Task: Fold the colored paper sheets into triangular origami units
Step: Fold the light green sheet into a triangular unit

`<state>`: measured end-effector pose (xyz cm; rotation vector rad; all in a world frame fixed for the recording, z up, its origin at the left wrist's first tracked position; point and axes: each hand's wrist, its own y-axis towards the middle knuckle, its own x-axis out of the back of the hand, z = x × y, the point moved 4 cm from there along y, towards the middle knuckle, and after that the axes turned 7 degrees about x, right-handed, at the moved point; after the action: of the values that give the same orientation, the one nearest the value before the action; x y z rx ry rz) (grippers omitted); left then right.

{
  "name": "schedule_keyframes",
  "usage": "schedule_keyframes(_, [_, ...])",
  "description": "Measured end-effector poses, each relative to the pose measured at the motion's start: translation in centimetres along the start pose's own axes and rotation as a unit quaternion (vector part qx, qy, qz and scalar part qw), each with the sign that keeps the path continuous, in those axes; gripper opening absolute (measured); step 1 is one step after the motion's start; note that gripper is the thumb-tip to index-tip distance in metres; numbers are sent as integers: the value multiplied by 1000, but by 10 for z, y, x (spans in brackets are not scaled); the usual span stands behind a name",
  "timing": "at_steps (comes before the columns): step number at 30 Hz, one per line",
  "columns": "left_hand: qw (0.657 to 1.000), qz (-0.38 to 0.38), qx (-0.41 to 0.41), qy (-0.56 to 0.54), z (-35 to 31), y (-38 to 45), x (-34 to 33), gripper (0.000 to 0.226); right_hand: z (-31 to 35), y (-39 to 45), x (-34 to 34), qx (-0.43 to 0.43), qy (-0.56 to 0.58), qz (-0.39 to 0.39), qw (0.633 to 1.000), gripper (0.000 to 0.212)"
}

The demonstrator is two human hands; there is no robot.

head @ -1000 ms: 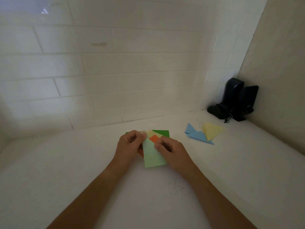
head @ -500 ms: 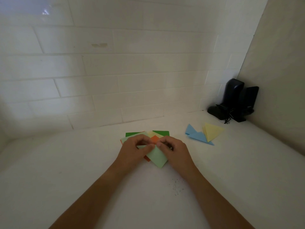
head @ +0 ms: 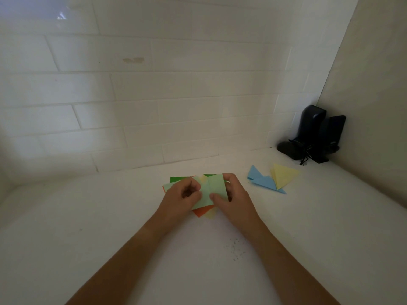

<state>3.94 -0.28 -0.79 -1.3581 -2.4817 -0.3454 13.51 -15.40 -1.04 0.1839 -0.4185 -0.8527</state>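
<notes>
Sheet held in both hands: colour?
Light green sheet, clearest in the head view.

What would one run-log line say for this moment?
step: folding | left hand: holds light green sheet | right hand: holds same sheet | finished: blue unit, yellow unit | below: paper stack

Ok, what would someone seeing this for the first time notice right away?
Probably the two hands at centre, left hand and right hand, gripping a light green paper over a stack of colored sheets. Next, the folded blue triangle and yellow triangle to the right, near black speakers in the corner.
</notes>
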Motion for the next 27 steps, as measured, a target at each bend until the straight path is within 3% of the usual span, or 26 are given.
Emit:
schedule_keyframes(6, [999, 6, -17, -44, -4, -2, 3, 9, 4, -1, -3, 16, -28, 36, 999, 34])
schedule_keyframes(11, [994, 33, 26, -100, -4, -4, -1, 12, -1, 1, 3, 5, 16, -36, 999, 35])
schedule_keyframes(17, [983, 17, 67, -170, -2, -4, 0, 20, -3, 3, -1, 16, 11, -18, 1000, 17])
schedule_keyframes(22, [984, -19, 52, -169, -2, -4, 5, 20, -2, 3, 1, 13, 10, -40, 999, 11])
schedule_keyframes(27, [983, -3, 51, -178, -3, -4, 3, 17, -4, 4, 3, 2, 36, -47, 998, 11])
